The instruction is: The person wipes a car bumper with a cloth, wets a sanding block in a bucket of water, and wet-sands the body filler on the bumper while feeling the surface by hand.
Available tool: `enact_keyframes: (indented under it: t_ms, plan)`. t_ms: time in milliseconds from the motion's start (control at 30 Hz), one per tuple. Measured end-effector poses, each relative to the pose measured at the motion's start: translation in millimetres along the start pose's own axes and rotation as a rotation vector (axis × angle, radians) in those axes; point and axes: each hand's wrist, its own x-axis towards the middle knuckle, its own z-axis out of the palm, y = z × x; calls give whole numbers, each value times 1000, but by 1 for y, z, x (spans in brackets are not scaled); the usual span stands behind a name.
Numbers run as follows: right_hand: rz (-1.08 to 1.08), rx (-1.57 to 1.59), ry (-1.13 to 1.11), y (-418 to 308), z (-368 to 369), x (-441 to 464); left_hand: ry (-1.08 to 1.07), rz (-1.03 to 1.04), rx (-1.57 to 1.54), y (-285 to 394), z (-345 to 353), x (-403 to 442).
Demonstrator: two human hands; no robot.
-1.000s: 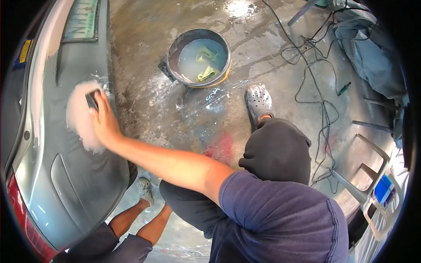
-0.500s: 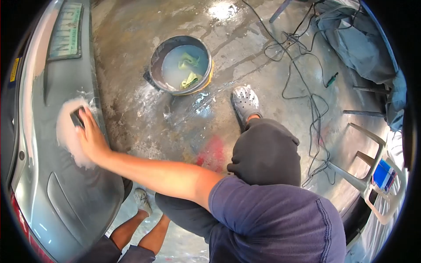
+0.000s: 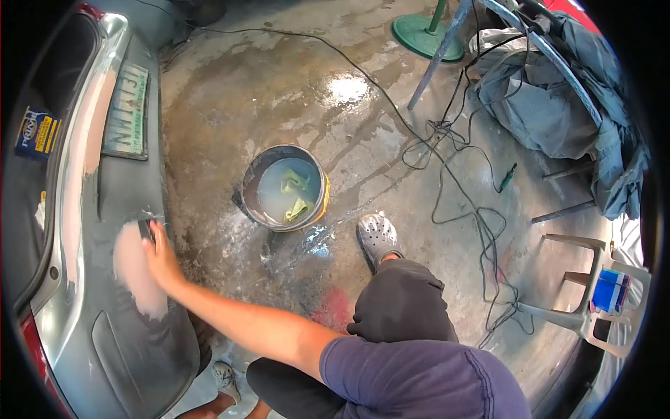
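My right hand (image 3: 165, 262) reaches left to the grey rear of a car (image 3: 132, 185). It holds a small dark sanding block (image 3: 145, 229), fingers closed over its edge. The block is pressed to the upper part of a pale pinkish filler patch (image 3: 132, 262) with a smeared outline. A green-lettered licence plate (image 3: 128, 112) sits above the patch, and a recessed panel lies below. My left hand is out of view.
A bucket (image 3: 248, 183) of cloudy water with yellow-green cloths (image 3: 296, 208) stands on the wet, stained floor. Tangled black cables (image 3: 447, 150) lie to the right, near a plastic chair (image 3: 558, 321) and grey draped sheeting (image 3: 537, 105). Another person's foot (image 3: 225, 377) is below the car's corner.
The view has tilted up, so the car, bucket and cables appear lower. The right hand keeps hold of the block and has shifted slightly toward the patch's upper right edge.
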Motion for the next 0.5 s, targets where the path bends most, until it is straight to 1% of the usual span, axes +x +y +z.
enact_keyframes:
  t_ms: [33,67,100,133,167,200,233,267,300,333,367,433,500]
  plan:
    - [-23,-2,-7,-1,0,-4,72,202,153,10,-9,40]
    - [-46,-4,-14,-4,-2,-10,114,84,149,67,-21,74]
    - [-73,-8,-27,-1,-2,-16,227,225,148,95,-23,114]
    - [-188,12,0,2,3,-46,189,250,393,119,-41,150]
    - [-239,33,-1,-8,1,-84,241,207,415,126,-48,185]
    - [-248,0,-24,-11,0,-115,282,242,612,133,-58,223]
    - [-251,-18,-56,-17,3,-141,318,274,582,144,-67,257]
    - [-172,198,-75,-22,2,-141,383,292,644,137,-75,290]
    - [-71,428,-94,-27,3,-127,402,353,667,133,-85,317]
    - [-73,441,-94,-30,-2,-107,437,396,702,124,-93,342]
    - [-126,303,-59,-37,-10,-83,496,438,702,124,-95,357]
    - [-99,197,6,-26,-9,-25,495,432,743,117,-104,378]
    - [-99,19,-7,-31,-16,-6,403,398,769,143,-112,378]
